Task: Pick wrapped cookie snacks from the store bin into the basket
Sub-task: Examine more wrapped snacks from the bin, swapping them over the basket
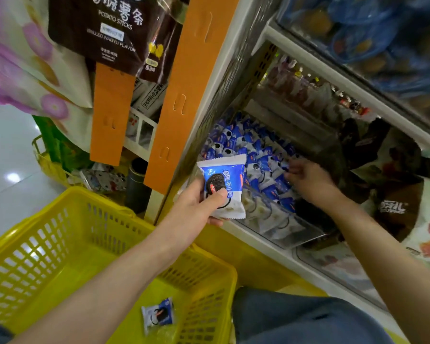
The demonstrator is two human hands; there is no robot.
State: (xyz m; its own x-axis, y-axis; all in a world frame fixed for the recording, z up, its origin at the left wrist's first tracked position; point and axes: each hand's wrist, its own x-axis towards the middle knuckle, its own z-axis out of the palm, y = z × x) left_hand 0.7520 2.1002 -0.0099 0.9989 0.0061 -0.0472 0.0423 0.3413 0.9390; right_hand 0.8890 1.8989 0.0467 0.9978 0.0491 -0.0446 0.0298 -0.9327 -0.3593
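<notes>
Pack (222, 181): upright, gripped by left hand (196, 207), at the bin (291, 232) front. Basket (47, 232): below, near-left of it; second pack (158, 315) inside. Right hand (305, 178): farther right, fingers curled among bin packs; grip unclear.

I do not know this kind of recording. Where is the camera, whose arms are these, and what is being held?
There is no machine here. The one picture comes from a camera worn on a person's head, looking down at both hands. The left hand grips a blue-and-white cookie packet near the yellow basket, where another packet lies. The right hand reaches into the clear bin of similar packets; whether its fingers hold one is unclear.
</notes>
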